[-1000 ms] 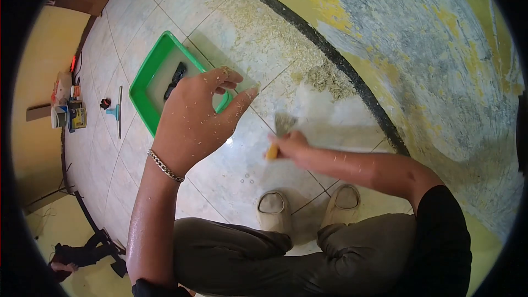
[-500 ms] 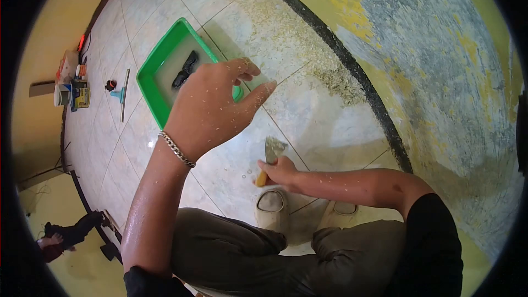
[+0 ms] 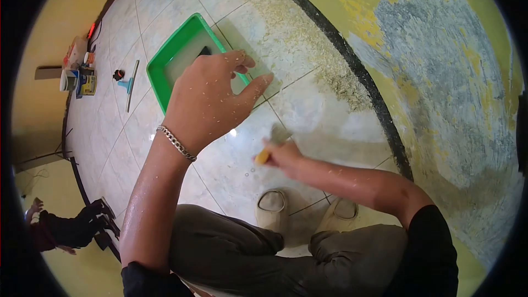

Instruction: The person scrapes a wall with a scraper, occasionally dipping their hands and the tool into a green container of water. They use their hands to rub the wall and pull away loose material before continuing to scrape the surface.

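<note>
My left hand [image 3: 212, 93], specked with pale flakes, is raised in front of the green tray [image 3: 155, 80]. Its fingers are curved and apart, with nothing between them. Liquid and a dark object [image 3: 205, 51] show in the tray, the object mostly hidden behind my hand. Lower down, my right hand [image 3: 285, 157] is closed round the yellow handle of a scraper [image 3: 279, 133], its blade pointing up and away from me. Motion blurs this hand and the tool. Both are above the tiled floor [image 3: 308, 104], in front of my shoes.
At right, the wall [image 3: 440, 49] has scraped grey-white patches among green and yellow paint. Scrapings [image 3: 344, 85] lie along its dark baseboard [image 3: 379, 102]. A squeegee [image 3: 131, 85] and several containers [image 3: 85, 82] are at left. Another person [image 3: 71, 225] is at lower left.
My right hand has lifted slightly with the scraper. The tray and floor have shifted right in view, and my left hand covers more of the dark object. The other person's posture has changed.
</note>
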The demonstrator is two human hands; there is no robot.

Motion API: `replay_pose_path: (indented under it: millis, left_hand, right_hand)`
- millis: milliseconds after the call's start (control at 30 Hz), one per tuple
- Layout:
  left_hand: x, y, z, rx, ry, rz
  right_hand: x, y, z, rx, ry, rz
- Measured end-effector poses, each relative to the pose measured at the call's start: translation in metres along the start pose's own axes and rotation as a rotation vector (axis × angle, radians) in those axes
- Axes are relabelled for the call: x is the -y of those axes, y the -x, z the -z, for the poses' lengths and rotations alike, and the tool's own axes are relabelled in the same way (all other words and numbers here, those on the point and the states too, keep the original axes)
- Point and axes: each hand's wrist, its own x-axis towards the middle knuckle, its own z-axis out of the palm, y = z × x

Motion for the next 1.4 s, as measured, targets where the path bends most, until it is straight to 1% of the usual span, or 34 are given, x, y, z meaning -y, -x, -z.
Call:
replay_pose_path:
  millis: [33, 100, 133, 167, 200, 233, 267, 300, 333, 400, 433, 500, 533, 567, 600, 667, 733, 800, 867, 933, 967, 1000, 1033, 1067, 1133, 1200, 1267, 1333, 1367, 1400]
  left_hand:
    - [-0.003, 0.001, 0.001, 0.002, -0.002, 0.001]
    - [-0.011, 0.001, 0.004, 0.087, -0.029, 0.015]
    - [-0.011, 0.003, 0.005, 0.085, -0.03, 0.015]
    - [-0.009, 0.007, 0.008, 0.073, -0.034, 0.017]
    - [-0.007, 0.009, 0.01, 0.064, -0.035, 0.019]
    - [-0.005, 0.011, 0.013, 0.059, -0.04, 0.022]
    - [-0.003, 0.014, 0.017, 0.076, -0.031, 0.055]
    - [-0.001, 0.016, 0.02, 0.094, -0.02, 0.088]
    - [0.0, 0.019, 0.022, 0.092, -0.019, 0.089]
    - [0.002, 0.021, 0.028, 0.061, -0.038, 0.107]
    - [0.001, 0.021, 0.03, 0.061, -0.036, 0.107]
    - [-0.002, 0.02, 0.032, 0.019, -0.02, 0.112]
    - [-0.002, 0.018, 0.029, 0.023, -0.018, 0.108]
    - [-0.001, 0.016, 0.025, -0.016, -0.015, 0.085]
    - [-0.001, 0.013, 0.021, -0.056, -0.012, 0.062]
    - [0.001, 0.006, 0.013, -0.042, 0.004, 0.06]
    - [0.008, -0.006, -0.001, -0.037, 0.028, 0.055]
    - [0.018, -0.023, -0.017, -0.056, 0.049, 0.096]
    - [0.015, -0.045, -0.035, -0.06, 0.079, 0.205]
    - [0.003, -0.066, -0.058, -0.139, 0.106, 0.189]
    - [-0.009, -0.073, -0.061, -0.191, 0.15, 0.145]
    - [-0.023, -0.076, -0.062, -0.238, 0.194, 0.1]
    - [-0.041, -0.077, -0.058, -0.255, 0.236, 0.054]
    - [-0.058, -0.077, -0.052, -0.271, 0.279, 0.013]
    - [-0.084, -0.071, -0.046, -0.425, 0.497, -0.07]
    - [-0.093, -0.069, -0.042, -0.43, 0.553, -0.06]
    - [-0.089, -0.075, -0.042, -0.448, 0.583, -0.08]
    - [-0.078, -0.08, -0.047, -0.528, 0.598, -0.074]
    - [-0.071, -0.083, -0.05, -0.519, 0.589, -0.077]
    - [-0.064, -0.086, -0.052, -0.552, 0.608, -0.038]
  right_hand:
    - [-0.014, -0.009, -0.007, 0.002, -0.001, -0.002]
    - [-0.039, -0.045, -0.007, -0.092, 0.192, 0.021]
    - [-0.012, -0.064, -0.003, -0.118, 0.146, 0.092]
    - [0.032, -0.089, -0.001, -0.133, 0.105, 0.165]
    - [0.055, -0.113, 0.009, -0.158, -0.007, 0.294]
    - [0.093, -0.092, 0.006, -0.169, -0.041, 0.39]
    - [0.124, -0.084, 0.01, -0.199, -0.112, 0.427]
    - [0.142, -0.08, 0.015, -0.233, -0.183, 0.463]
    - [0.144, -0.074, 0.021, -0.232, -0.181, 0.464]
    - [0.141, -0.065, 0.03, -0.158, -0.268, 0.475]
    - [0.122, -0.054, 0.023, -0.106, -0.195, 0.441]
    - [0.068, -0.056, 0.008, 0.007, -0.185, 0.265]
    - [0.052, -0.038, -0.01, -0.022, -0.113, 0.175]
    - [0.049, -0.013, -0.026, 0.017, -0.01, 0.158]
    - [0.051, -0.021, -0.023, 0.013, -0.013, 0.16]
    - [0.07, -0.061, -0.017, -0.005, -0.124, 0.187]
    - [0.117, -0.093, 0.011, -0.11, -0.055, 0.414]
    - [0.171, -0.066, 0.042, -0.045, -0.16, 0.392]
    - [0.209, -0.001, 0.043, -0.206, 0.082, 0.347]
    - [0.235, 0.031, 0.046, -0.343, 0.627, 0.277]
    - [0.246, 0.044, 0.047, -0.359, 0.631, 0.287]
    - [0.254, 0.053, 0.046, -0.331, 1.341, 0.417]
    - [0.261, 0.062, 0.046, -0.454, 2.029, 0.629]
    - [0.264, 0.069, 0.046, -0.566, 2.312, 0.724]
    - [0.271, 0.066, 0.043, -0.632, 2.428, 0.654]
    - [0.273, 0.037, 0.046, -0.669, 2.482, 0.559]
    - [0.271, 0.004, 0.05, -0.673, 2.523, 0.527]
    - [0.263, -0.034, 0.056, -0.637, 2.547, 0.555]
    - [0.26, -0.047, 0.052, -0.606, 2.548, 0.577]
    - [0.257, -0.059, 0.054, -0.576, 2.549, 0.602]
